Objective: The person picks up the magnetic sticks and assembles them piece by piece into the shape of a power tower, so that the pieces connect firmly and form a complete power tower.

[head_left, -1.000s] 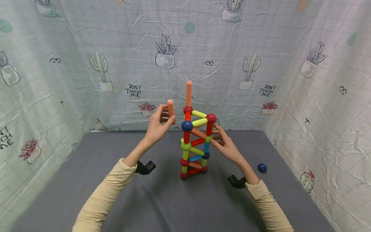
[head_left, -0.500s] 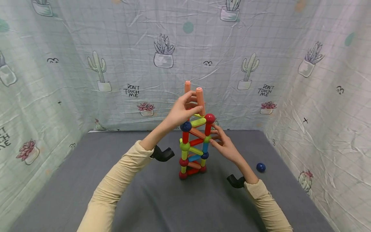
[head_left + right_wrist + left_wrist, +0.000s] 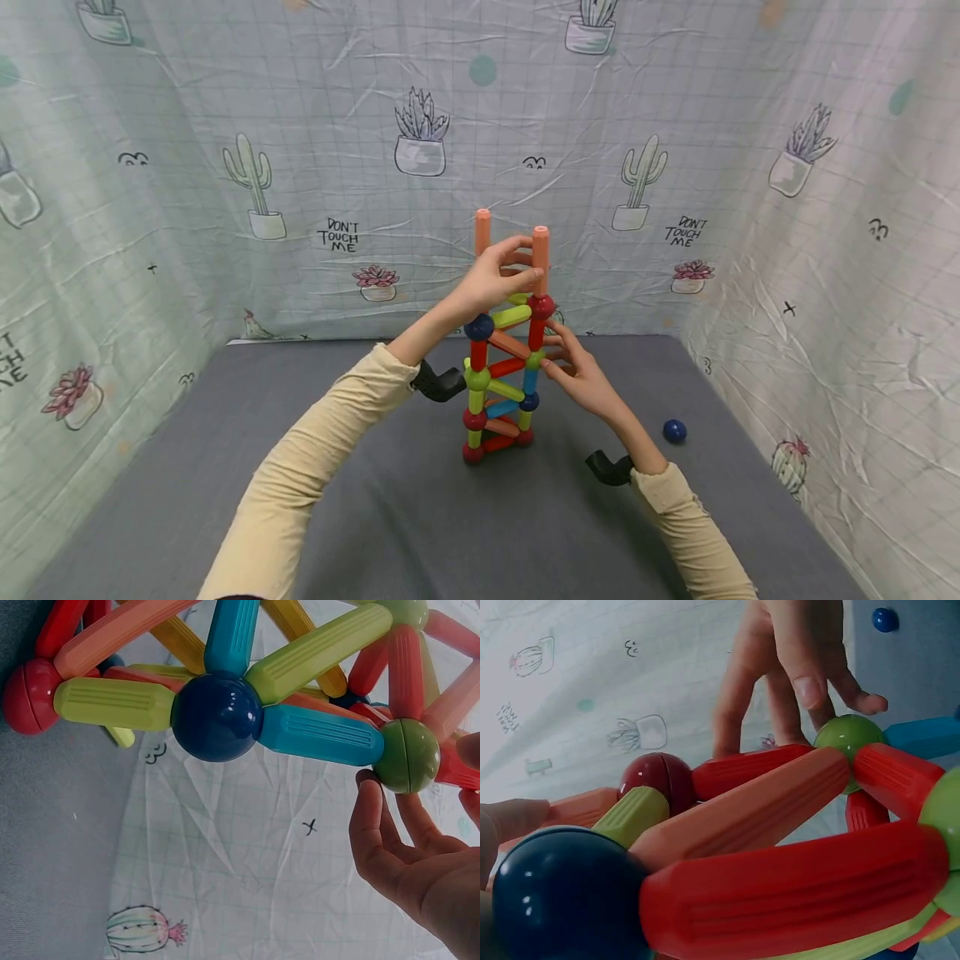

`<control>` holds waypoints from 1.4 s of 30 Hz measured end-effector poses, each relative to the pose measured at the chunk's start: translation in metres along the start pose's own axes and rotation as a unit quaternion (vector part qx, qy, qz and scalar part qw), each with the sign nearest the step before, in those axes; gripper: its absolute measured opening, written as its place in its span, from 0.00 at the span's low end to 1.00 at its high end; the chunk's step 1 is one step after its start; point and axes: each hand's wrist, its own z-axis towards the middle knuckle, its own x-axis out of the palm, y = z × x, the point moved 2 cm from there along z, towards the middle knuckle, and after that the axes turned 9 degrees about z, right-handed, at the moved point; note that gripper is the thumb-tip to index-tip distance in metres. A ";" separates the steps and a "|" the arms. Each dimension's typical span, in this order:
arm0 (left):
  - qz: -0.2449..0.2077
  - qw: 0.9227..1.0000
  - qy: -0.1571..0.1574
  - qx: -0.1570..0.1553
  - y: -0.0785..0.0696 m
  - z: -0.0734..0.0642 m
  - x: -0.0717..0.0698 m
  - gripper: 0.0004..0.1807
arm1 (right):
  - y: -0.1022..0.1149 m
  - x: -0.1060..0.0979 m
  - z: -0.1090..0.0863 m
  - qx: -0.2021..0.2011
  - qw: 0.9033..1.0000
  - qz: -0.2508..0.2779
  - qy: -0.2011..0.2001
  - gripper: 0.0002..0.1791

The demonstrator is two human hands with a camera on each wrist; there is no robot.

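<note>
A tall tower of magnetic rods and balls [image 3: 477, 356] stands in the middle of the table. My left hand [image 3: 487, 282] pinches an orange magnetic rod [image 3: 541, 260] between thumb and fingers, upright, with its lower end right at the red ball [image 3: 541, 307] on the tower's top right corner. Another orange rod [image 3: 482, 229] rises from the back corner, its lower part hidden by this hand. At mid-height on the right, my right hand [image 3: 587, 379] holds the tower at a green ball [image 3: 409, 761], thumb and fingertips around it. A dark blue ball [image 3: 566, 892] sits at the near top corner.
A loose dark blue ball [image 3: 675, 431] lies on the grey tabletop [image 3: 405, 508] to the right of the right forearm. Behind and along the sides hangs a pale curtain [image 3: 337, 100] printed with cactuses.
My left hand has carried the orange rod rightward from beside the tower, past the back rod, to the red ball at the top right. My right hand stays where it was.
</note>
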 end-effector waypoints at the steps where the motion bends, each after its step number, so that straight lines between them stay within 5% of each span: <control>1: 0.004 1.000 -0.001 -0.002 0.000 -0.001 0.000 0.22 | 0.000 0.000 0.000 0.001 1.000 0.001 0.000 0.32; 4: 0.004 1.000 -0.015 0.001 0.000 -0.006 -0.004 0.22 | 0.001 0.001 0.000 0.001 1.000 0.002 0.000 0.32; 7: -0.003 0.997 -0.068 0.024 0.001 -0.018 -0.013 0.19 | 0.001 0.002 0.000 0.001 1.000 0.000 0.001 0.32; 12: -0.033 0.973 -0.223 0.041 0.012 -0.050 -0.024 0.14 | 0.001 0.002 -0.001 0.002 1.000 -0.003 -0.005 0.31; 15: -0.027 0.964 -0.265 0.015 0.030 -0.073 -0.018 0.15 | -0.001 0.002 -0.001 0.010 1.000 -0.005 -0.011 0.29; 19: 0.054 0.965 -0.256 -0.019 0.058 -0.103 0.002 0.18 | -0.006 0.004 -0.001 0.027 1.000 -0.010 0.000 0.27; 24: 0.137 0.971 -0.189 -0.039 0.084 -0.124 0.030 0.22 | -0.012 0.007 0.000 0.041 0.999 0.006 0.031 0.25; 29: 0.155 0.970 -0.186 -0.030 0.091 -0.124 0.044 0.16 | -0.014 0.007 0.002 0.042 0.999 0.010 0.029 0.24; 42: 0.161 0.967 -0.191 0.042 0.100 -0.107 0.051 0.15 | -0.012 -0.006 -0.008 0.054 0.998 -0.013 -0.002 0.25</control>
